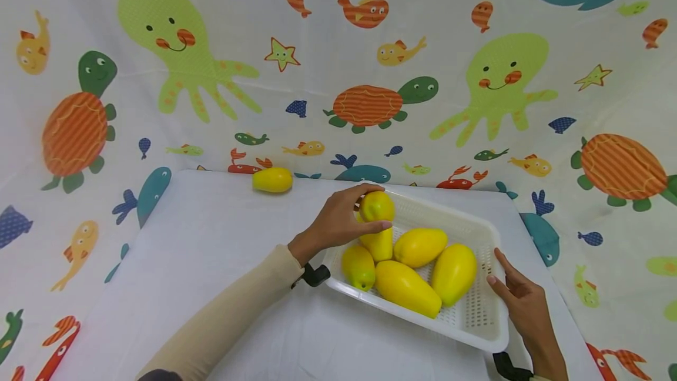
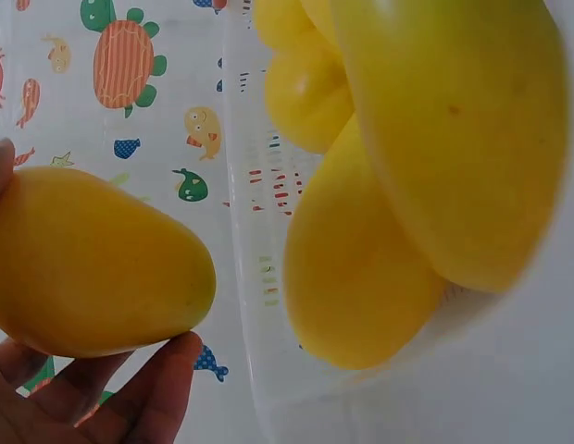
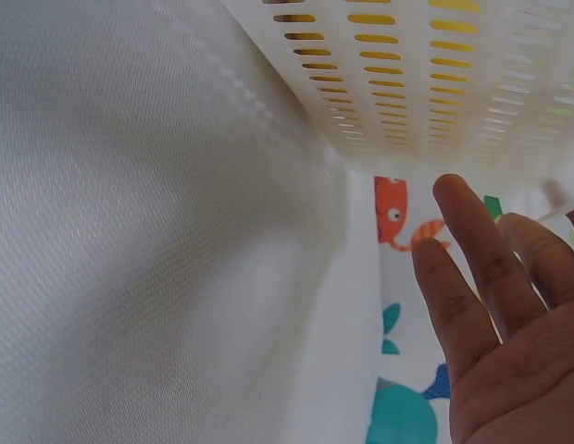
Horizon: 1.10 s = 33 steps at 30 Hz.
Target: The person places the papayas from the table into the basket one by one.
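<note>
My left hand grips a yellow mango between thumb and fingers, over the left end of a white plastic basket. In the left wrist view the held mango shows side-on, fingertips beneath its lower edge. Several more yellow mangoes lie inside the basket, grouped toward its left and middle. My right hand holds the basket's right end, thumb at the rim. From the right wrist view, the fingers of that hand reach along the outside of the slotted wall.
A lone mango lies at the far edge of the white-covered table, left of the basket. Behind the table hangs a curtain printed with sea animals. White cloth fills the left of the right wrist view.
</note>
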### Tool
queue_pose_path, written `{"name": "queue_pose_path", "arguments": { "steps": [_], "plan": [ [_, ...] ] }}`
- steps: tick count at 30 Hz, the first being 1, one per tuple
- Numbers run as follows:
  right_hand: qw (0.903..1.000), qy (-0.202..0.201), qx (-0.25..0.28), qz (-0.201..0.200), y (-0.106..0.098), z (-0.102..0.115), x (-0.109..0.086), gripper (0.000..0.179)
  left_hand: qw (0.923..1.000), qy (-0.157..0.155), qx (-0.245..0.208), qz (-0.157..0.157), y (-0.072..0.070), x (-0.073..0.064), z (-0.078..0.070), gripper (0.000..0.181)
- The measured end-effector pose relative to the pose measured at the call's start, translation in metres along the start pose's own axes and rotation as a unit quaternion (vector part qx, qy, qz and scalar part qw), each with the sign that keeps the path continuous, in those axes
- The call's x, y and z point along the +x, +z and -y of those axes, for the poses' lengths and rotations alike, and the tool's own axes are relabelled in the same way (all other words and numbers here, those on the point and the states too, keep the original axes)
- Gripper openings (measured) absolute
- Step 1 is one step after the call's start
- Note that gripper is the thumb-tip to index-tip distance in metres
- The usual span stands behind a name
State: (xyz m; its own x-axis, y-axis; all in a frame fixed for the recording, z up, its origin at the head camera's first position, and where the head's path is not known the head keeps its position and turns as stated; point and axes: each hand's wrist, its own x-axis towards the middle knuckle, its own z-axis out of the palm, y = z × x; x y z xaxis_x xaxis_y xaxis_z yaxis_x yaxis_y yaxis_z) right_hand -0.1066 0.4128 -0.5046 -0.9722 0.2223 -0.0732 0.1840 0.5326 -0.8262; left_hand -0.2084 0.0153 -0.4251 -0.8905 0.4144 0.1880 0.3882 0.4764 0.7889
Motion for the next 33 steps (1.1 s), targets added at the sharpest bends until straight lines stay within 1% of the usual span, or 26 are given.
{"name": "queue_pose_path", "arguments": {
  "steps": [6,11,18,24,33],
  "plan": [
    [1.0,0.002,-0.002,0.002,0.0,-0.002,0.0,0.068,0.9996,0.008,0.014,0.022,0.006,0.004,-0.004,0.075],
    [1.0,0.004,-0.004,0.0,-0.001,-0.004,0.001,0.068,0.999,0.014,0.03,0.029,0.013,0.011,-0.008,0.074],
    [1.0,0.002,0.001,0.004,-0.001,-0.005,0.0,0.068,0.9988,0.025,0.006,0.043,0.024,0.02,-0.01,0.073],
    [1.0,0.009,0.001,0.003,0.0,-0.005,0.001,0.069,0.9978,0.018,-0.007,0.064,0.03,0.028,-0.008,0.075],
    [1.0,0.0,0.003,0.001,0.0,-0.001,0.0,0.068,0.9967,0.004,-0.014,0.08,0.037,0.038,-0.003,0.074]
  ]
}}
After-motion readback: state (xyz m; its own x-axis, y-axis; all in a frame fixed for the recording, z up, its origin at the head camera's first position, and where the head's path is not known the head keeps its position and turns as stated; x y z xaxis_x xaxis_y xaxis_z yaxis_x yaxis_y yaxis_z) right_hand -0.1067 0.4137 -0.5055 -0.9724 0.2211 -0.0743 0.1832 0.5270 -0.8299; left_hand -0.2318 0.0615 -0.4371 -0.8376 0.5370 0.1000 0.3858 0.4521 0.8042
